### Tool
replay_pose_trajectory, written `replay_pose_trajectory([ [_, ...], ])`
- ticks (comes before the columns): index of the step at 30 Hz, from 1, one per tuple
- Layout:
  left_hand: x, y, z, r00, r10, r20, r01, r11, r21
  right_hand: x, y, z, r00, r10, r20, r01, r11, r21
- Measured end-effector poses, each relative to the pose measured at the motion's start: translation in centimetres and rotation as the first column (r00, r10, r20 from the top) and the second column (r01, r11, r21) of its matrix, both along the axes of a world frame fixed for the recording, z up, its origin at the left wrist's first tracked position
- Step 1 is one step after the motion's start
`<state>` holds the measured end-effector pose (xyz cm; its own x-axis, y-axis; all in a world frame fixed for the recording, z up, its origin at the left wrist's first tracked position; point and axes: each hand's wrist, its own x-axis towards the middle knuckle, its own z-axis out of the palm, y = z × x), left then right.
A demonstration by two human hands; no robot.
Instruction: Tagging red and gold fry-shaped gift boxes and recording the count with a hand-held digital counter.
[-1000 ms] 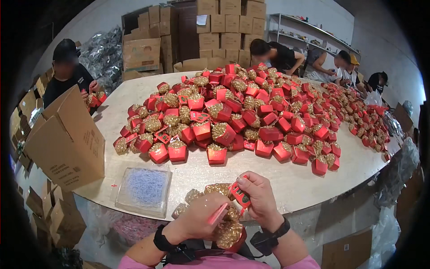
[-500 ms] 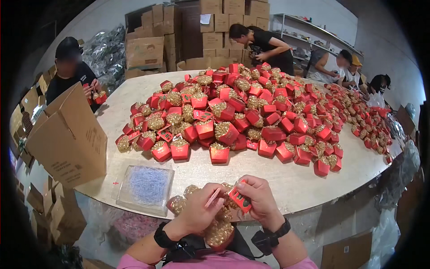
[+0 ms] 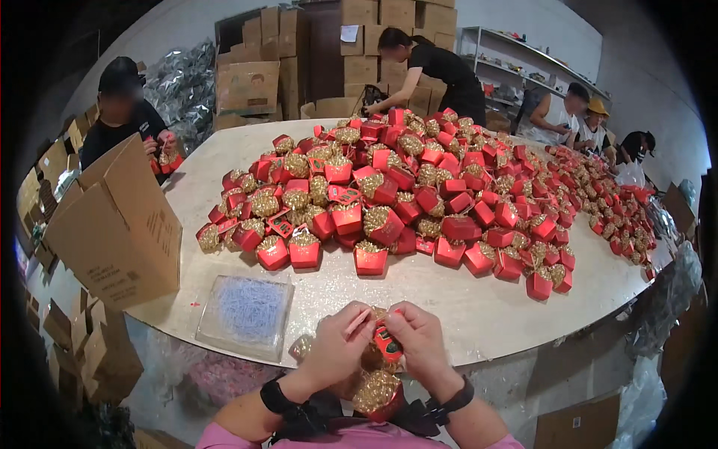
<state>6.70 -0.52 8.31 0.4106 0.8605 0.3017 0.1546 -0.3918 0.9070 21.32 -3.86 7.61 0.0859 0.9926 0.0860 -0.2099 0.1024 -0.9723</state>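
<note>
1. The table (image 3: 471,318) curves along its near edge, just in front of the person.
2. A pile (image 3: 385,224) of red-and-gold ornaments covers its middle and runs to the right edge; a bump could send loose outer pieces sliding.
3. A carton (image 3: 123,232) stands at the left edge.
4. A tray (image 3: 238,352) of pale strings (image 3: 247,308) lies near the near-left edge; the left forearm could brush and shift it.
5. The left hand (image 3: 338,344) pinches a thin red piece (image 3: 357,320); the right hand (image 3: 419,337) pinches a tag (image 3: 387,346) between thumb and fingers.
6. One ornament (image 3: 378,391) sits below both hands, past the near edge; its support is hidden, so a tug might drop it.
7. A gold bundle (image 3: 301,346) sits beside the left hand at that edge; a knock could tip it off.
8. The tag is between the hands; a loose pinch could let it slip, a hard pull bend it. Any cord is indistinct.
</note>
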Motion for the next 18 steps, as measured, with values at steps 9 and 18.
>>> replay_pose_trajectory([
  [9,-0.9,0.8,1.8,0.962,-0.256,0.092,0.272,0.921,-0.28,3.3,1.5,3.2,0.912,0.406,0.06,-0.403,0.914,-0.053],
  [18,-1.2,0.8,1.8,0.953,-0.294,0.076,0.304,0.926,-0.222,5.1,1.3,2.8,0.865,0.5,-0.041,-0.501,0.865,-0.016],
])
